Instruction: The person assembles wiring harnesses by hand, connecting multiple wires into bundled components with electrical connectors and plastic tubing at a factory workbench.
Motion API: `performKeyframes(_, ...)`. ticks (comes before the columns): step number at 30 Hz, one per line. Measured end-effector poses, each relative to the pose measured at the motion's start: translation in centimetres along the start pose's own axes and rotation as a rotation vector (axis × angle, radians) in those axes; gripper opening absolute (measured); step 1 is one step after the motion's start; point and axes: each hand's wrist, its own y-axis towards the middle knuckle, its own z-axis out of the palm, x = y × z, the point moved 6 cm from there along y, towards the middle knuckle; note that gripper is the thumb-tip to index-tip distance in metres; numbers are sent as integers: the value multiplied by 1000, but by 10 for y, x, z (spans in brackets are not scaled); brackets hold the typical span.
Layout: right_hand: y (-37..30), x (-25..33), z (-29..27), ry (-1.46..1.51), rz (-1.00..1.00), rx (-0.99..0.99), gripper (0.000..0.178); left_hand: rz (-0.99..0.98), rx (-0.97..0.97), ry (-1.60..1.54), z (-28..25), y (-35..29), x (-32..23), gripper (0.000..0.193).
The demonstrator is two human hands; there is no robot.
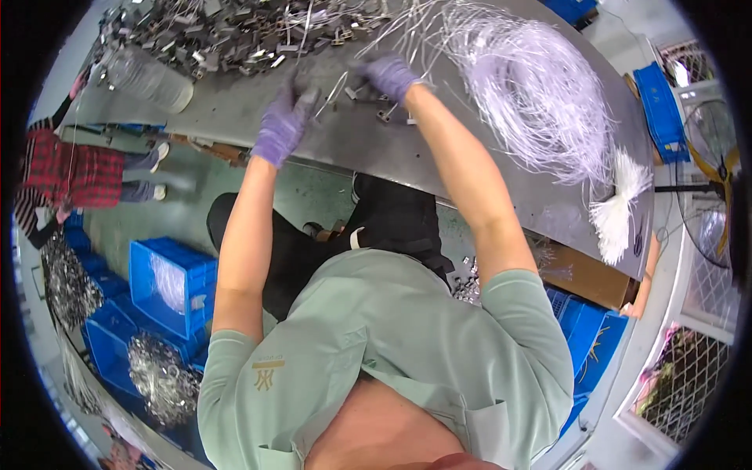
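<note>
Both my hands wear purple gloves over a grey metal table (439, 157). My left hand (283, 121) is closed around a small metal piece near the table's near edge. My right hand (389, 76) pinches the end of a thin white wire that runs toward my left hand. A big heap of small dark metal clips (235, 31) lies just beyond both hands. To the right of my right hand lies a large tangled coil of white wires (533, 86).
A bundle of white ties (619, 207) lies at the table's right end. A clear plastic bag (149, 78) sits at the left end. Blue crates (168, 282) with metal parts stand on the floor at left. A person in a red checked shirt (70, 172) is at far left.
</note>
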Motion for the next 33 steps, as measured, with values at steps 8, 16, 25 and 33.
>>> performKeyframes(8, -190, -190, -167, 134, 770, -448, 33, -182, -44, -214, -51, -79, 128, 43)
performKeyframes(16, -265, -237, -157, -44, 786, -62, 33, -348, -155, -406, -93, -138, 186, 40)
performKeyframes(25, -263, -259, -160, -284, 702, 4, 27, -244, 23, -231, -48, -78, 148, 38)
performKeyframes(33, -256, -191, -207, 257, 842, -431, 20, 100, -158, 271, -11, 54, 163, 57)
